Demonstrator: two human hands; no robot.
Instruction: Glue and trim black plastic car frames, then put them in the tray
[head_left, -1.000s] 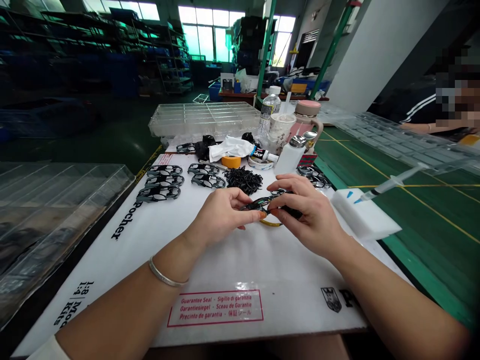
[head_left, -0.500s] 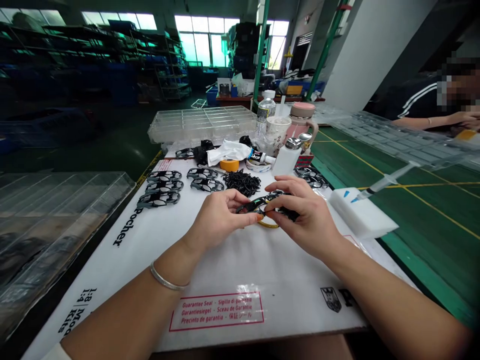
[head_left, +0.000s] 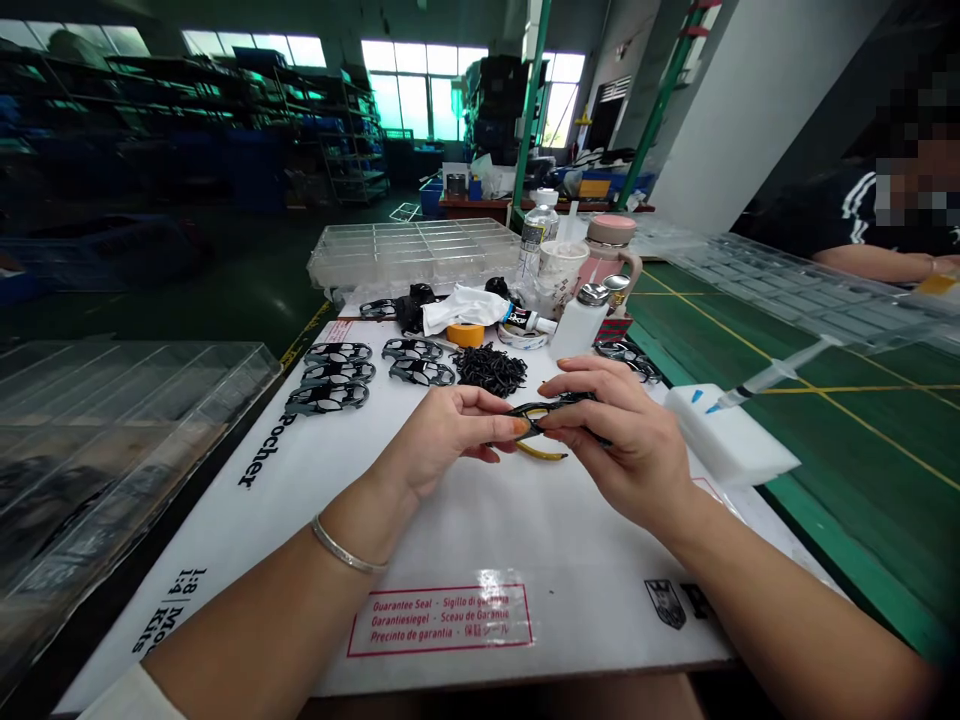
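Observation:
Between my two hands is a black plastic frame part (head_left: pixel 534 412) with openings, raised over the white board. My left hand (head_left: pixel 457 430) pinches its left end between thumb and fingers. The fingers of my right hand (head_left: pixel 619 425) close on its right end and cover much of it. Beneath the part, a yellow curved handle (head_left: pixel 541 452) lies on the board, partly hidden. A pile of small black pieces (head_left: pixel 491 370) sits just beyond my hands. Similar frame parts (head_left: pixel 330 397) stand in rows at the left, with two more (head_left: pixel 421 372) beside the pile.
Behind are a white dispenser bottle (head_left: pixel 581 320), a pink mug (head_left: pixel 609 250), a paper cup (head_left: pixel 562 275), orange tape (head_left: pixel 465 334) and a glue tube (head_left: pixel 529 318). At right, a syringe (head_left: pixel 772 375) rests on a white foam block (head_left: pixel 731 440). Clear trays (head_left: pixel 412 250) flank the board; a co-worker (head_left: pixel 862 225) sits right.
The frame part has turned between my hands and now lies flatter, showing less of its openings. My left fingers have shifted along it. The whole view has moved slightly.

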